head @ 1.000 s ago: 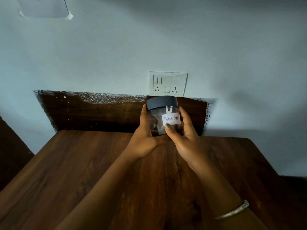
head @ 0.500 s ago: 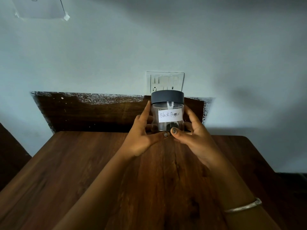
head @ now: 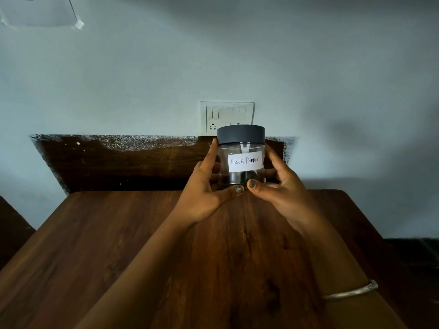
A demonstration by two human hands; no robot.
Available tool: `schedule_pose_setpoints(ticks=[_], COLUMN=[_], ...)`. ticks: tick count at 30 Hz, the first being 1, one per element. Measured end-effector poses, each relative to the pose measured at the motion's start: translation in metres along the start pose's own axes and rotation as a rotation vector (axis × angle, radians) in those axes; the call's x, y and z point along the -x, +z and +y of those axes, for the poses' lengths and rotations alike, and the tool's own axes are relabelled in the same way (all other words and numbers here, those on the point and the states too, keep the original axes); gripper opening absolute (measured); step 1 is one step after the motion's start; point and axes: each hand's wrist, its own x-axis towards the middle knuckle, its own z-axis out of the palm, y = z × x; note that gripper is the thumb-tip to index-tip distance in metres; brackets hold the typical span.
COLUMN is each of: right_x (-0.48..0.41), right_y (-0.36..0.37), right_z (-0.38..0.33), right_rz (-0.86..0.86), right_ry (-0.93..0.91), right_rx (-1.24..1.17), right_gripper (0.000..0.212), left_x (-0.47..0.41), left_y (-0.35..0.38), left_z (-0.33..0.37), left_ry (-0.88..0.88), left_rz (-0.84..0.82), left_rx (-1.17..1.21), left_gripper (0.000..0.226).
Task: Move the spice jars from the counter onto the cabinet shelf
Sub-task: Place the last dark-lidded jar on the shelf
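On my feed the surface (head: 118, 257) is dark brown wood-grain laminate, smooth with a dull sheen, streaked lengthwise and rounded at its far right corner. Behind it a back panel (head: 118, 167) of the same dark grain stands against a pale, matte painted wall (head: 332, 67), and the panel's top edge is ragged and speckled white. A white rectangular switch plate (head: 225, 115) sits on the wall just above that panel. A sheet of paper (head: 40, 13) held by tape shows at the top left. A thin silvery metal bangle (head: 351, 292) circles the right wrist. The spice jar (head: 241, 160) is a short, squat cylinder with a clear wall, glass or plastic I cannot tell, under a matte dark grey round lid (head: 241, 134). A white paper label (head: 244, 161) on its front reads "Black Pepper" in handwriting, with a pale strip running from it up to the lid. Dark contents lie in the lowest part. Both hands hold it over the far end of the surface, in front of the panel and the plate's lower edge. My left hand (head: 204, 193) curls round its left side and my right hand (head: 282, 193) round its right, the 2 thumbs nearly meeting under the front of the base. The jar stands upright, lid up, label facing my camera, its axis running vertically.
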Motion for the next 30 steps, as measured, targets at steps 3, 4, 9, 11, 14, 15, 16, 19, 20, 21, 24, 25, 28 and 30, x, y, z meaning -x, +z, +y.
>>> schedule_pose_setpoints(ticks=[3,4,9,11,14,15,16,19,20,21,24,25,28,30], right_x=[-0.002,-0.004,-0.016,-0.022,-0.033,-0.036,-0.039,-0.049,-0.053,-0.056,-0.069,-0.074,-0.09,-0.101], right_y=[-0.009,-0.012,-0.03,-0.039,-0.053,-0.059,-0.066,-0.087,-0.095,-0.103,-0.128,-0.138,-0.165,-0.18], right_z=[-0.001,-0.002,-0.008,-0.014,-0.027,-0.033,-0.038,-0.055,-0.06,-0.065,-0.082,-0.089,-0.109,-0.123], right_rz=[0.041,0.055,0.114,0.154,0.218,0.239,0.262,0.325,0.352,0.374,0.419,0.438,0.497,0.523], right_ry=[0.004,0.002,-0.059,-0.071,-0.083,-0.096,-0.113,-0.16,-0.17,-0.179,-0.234,-0.257,-0.326,-0.375], right_rx=[0.051,0.053,0.14,0.205,0.248,0.25,0.255,0.294,0.313,0.333,0.368,0.376,0.391,0.408], right_gripper=[0.105,0.106,0.091,0.09,0.09,0.09,0.09,0.092,0.091,0.09,0.089,0.089,0.088,0.087], left_x=[-0.007,-0.01,-0.034,-0.046,-0.065,-0.073,-0.08,-0.104,-0.113,-0.122,-0.149,-0.16,-0.188,-0.205], left_y=[0.005,0.006,0.016,0.023,0.038,0.044,0.049,0.063,0.067,0.071,0.081,0.086,0.098,0.104], left_z=[0.003,0.004,0.015,0.022,0.034,0.038,0.043,0.057,0.062,0.067,0.086,0.094,0.122,0.142], left_ry=[0.019,0.024,0.113,0.139,0.112,0.102,0.103,0.204,0.239,0.26,0.292,0.312,0.376,0.45], left_rz=[0.017,0.025,0.031,0.05,0.111,0.134,0.15,0.156,0.153,0.153,0.178,0.19,0.235,0.267], left_rx=[-0.042,-0.053,-0.139,-0.156,-0.06,-0.026,-0.007,-0.077,-0.11,-0.135,-0.186,-0.202,-0.259,-0.271], left_gripper=[0.106,0.107,0.106,0.107,0.111,0.109,0.104,0.075,0.069,0.067,0.07,0.07,0.071,0.072])
